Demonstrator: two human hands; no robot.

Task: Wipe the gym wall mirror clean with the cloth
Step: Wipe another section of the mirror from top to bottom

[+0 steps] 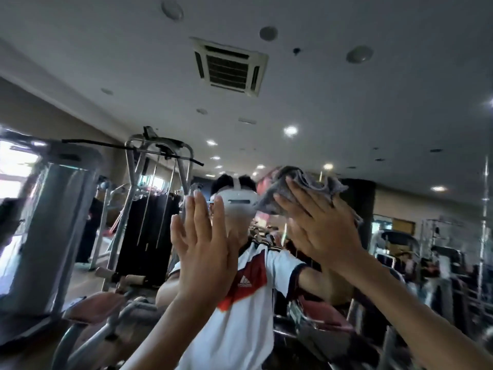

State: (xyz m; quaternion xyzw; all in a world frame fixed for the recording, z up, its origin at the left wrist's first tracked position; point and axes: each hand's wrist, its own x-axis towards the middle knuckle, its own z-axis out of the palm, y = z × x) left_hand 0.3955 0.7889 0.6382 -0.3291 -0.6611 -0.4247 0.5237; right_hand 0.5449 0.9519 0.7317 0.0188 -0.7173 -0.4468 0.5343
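Cloth (269, 202) grey. Shirt (248, 324) white, with a red chevron band across the chest and dark sleeve trim. Headset (238, 201) white. Ceiling vent (229, 66) off-white with dark slats. Machine frame (132, 180) silver-grey, weight stack (144, 236) black. Seat pad (93, 305) maybe pinkish-brown, blurred.

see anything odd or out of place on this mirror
Nothing stands out. The right hand presses a bunched grey cloth on the mirror, and the left hand lies flat beside it. No cracks or spills show.
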